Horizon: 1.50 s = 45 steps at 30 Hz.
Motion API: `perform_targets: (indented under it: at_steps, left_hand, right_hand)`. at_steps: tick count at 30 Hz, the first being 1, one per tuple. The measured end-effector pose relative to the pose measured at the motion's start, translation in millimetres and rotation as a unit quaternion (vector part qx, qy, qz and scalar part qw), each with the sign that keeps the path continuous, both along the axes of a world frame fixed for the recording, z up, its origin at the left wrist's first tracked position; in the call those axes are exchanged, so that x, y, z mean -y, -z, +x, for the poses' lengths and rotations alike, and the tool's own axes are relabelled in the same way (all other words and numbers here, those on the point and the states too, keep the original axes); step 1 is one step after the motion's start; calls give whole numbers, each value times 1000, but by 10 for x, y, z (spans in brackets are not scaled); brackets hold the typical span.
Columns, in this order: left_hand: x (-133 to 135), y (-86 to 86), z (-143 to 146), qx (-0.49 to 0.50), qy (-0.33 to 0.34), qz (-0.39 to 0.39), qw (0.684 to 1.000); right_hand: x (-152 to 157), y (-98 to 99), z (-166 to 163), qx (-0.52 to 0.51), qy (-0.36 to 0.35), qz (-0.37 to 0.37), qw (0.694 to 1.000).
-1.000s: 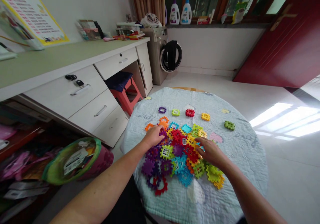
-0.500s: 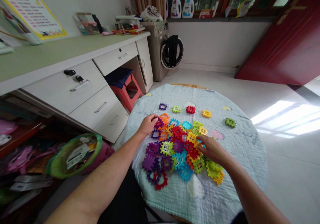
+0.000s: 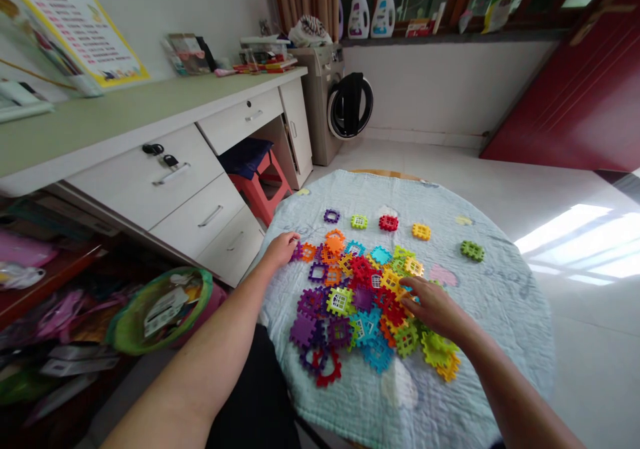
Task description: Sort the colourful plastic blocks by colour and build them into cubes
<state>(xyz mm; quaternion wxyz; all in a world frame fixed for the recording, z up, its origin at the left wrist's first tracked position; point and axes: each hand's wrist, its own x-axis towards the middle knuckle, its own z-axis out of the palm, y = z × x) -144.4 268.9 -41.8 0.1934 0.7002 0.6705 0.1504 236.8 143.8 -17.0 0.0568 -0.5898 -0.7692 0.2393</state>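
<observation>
Left hand (image 3: pixel 283 249): nearer; pinching purple piece (image 3: pixel 297 253), just below fingertips
Right hand (image 3: pixel 431 303): bent, yellow piece (image 3: pixel 391 279) at fingertips; grip unclear

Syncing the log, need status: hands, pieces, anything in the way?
Left hand holding purple piece, left edge of pile. Right hand over yellow pieces, grip unclear. Rest of pile crowds space between hands.
</observation>
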Motion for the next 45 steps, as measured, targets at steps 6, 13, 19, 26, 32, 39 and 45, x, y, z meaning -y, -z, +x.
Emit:
perform_targets:
  at_steps: [6,13,19,26,32,39,45]
  left_hand:
    - [73,-46,-138,-81,77,-36,993]
    - [45,-6,-253,-98,129,-34,986]
    - [-367,-51,-148,-128,61,74,987]
    - [-1068,-68,137,-172,85,33,981]
    - [-1409,8,195,-190,113,-13,975]
    - [-1578,98,184,-209,123,-48,969]
    - [-1576,144,162,-203,97,-49,973]
  right_hand:
    - [-8,8,-13,9,-3,-5,1000]
    - [-15,96,15,1,-3,-9,1000]
    - [4,95,32,2,-3,-16,1000]
    - [33,74,65,17,11,-16,1000]
    - [41,67,63,12,12,-20,1000]
    - [50,62,76,18,16,-22,999]
    - [51,44,53,7,23,-18,1000]
